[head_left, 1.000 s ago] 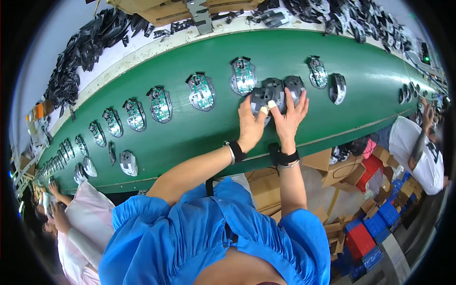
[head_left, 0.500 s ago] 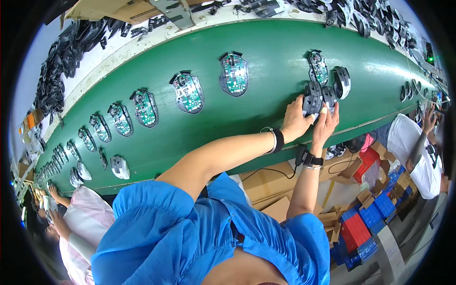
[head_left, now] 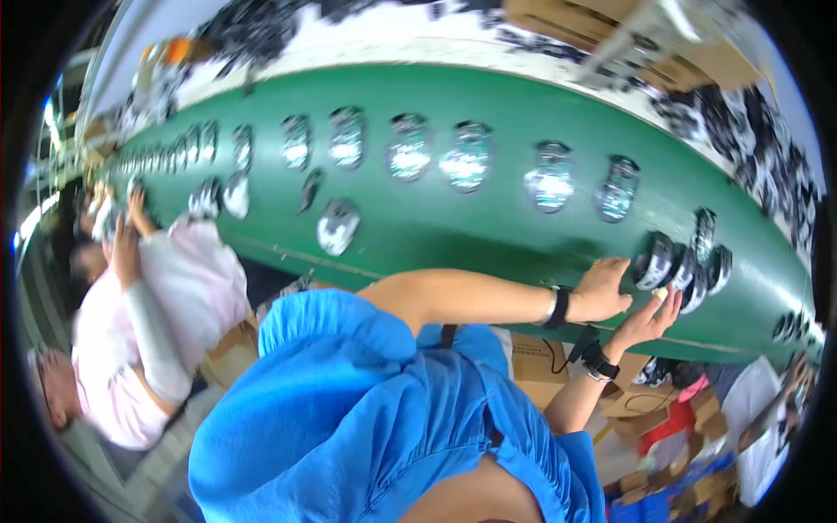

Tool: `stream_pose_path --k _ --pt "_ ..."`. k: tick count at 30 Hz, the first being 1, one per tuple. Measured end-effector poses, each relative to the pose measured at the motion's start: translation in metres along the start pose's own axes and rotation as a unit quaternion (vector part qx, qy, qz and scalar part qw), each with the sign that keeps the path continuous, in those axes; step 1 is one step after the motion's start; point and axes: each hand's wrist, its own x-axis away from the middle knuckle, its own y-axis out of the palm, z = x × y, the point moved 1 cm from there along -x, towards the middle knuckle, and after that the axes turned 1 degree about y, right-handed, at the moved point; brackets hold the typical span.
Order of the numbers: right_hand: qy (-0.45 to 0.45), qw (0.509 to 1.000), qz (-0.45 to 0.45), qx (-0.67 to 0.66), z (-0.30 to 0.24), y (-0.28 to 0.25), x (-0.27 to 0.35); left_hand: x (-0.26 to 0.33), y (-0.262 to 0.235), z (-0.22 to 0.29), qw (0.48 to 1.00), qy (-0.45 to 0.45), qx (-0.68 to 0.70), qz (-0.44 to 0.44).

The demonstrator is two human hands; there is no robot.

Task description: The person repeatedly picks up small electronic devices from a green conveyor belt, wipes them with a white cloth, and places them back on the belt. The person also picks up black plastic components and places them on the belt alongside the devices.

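My left hand hovers over the near side of the green belt, thumb and fingers apart, holding nothing. Beside it my right hand is open too, with something pale on its thumb tip. Just past my fingers sits a cluster of computer mice: a grey-black mouse, another mouse at its right, and others pressed between them. Behind these lies a mouse base with its circuit board exposed. Leftward runs a row of similar bases, the closest being a mouse base. Motion blurs the details.
A white-topped mouse lies near the belt's front edge. Black plastic parts heap along the far ledge, with a cardboard box there. One person in pink sits at left, another in white at right. Cartons stand below the belt.
My hands have let go of the mouse they held and drawn back from the cluster. The view has turned leftward, so the row of bases appears farther right.
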Motion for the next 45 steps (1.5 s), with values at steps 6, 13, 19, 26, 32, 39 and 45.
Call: stream_pose_path --k 6,13,19,26,32,39,45 --pt "-0.129 0.957 -0.192 -0.174 -0.092 0.057 0.048 0.125 -0.145 -0.053 0.994 -0.043 0.015 0.098" --pt "-0.343 0.722 -0.582 -0.148 -0.216 0.116 0.102 0.25 -0.262 -0.092 0.849 0.01 -0.209 0.486" --pt "-0.416 0.821 -0.385 -0.069 -0.274 0.27 0.0 0.232 -0.284 -0.127 0.836 -0.143 -0.256 0.464" --pt "-0.584 0.751 -0.209 0.225 -0.328 0.368 -0.08 0.23 -0.283 -0.135 0.828 -0.164 -0.267 0.465" --pt "-0.634 0.718 -0.206 0.2 -0.333 0.38 -0.084 0.227 -0.281 -0.13 0.839 -0.114 -0.308 0.433" --pt "-0.675 0.686 -0.222 0.158 -0.337 0.349 -0.087 0.224 -0.273 -0.114 0.878 -0.069 -0.192 0.433" --pt "-0.68 0.651 -0.316 -0.12 -0.276 0.205 0.038 0.226 -0.275 -0.115 0.902 -0.111 0.137 0.394"
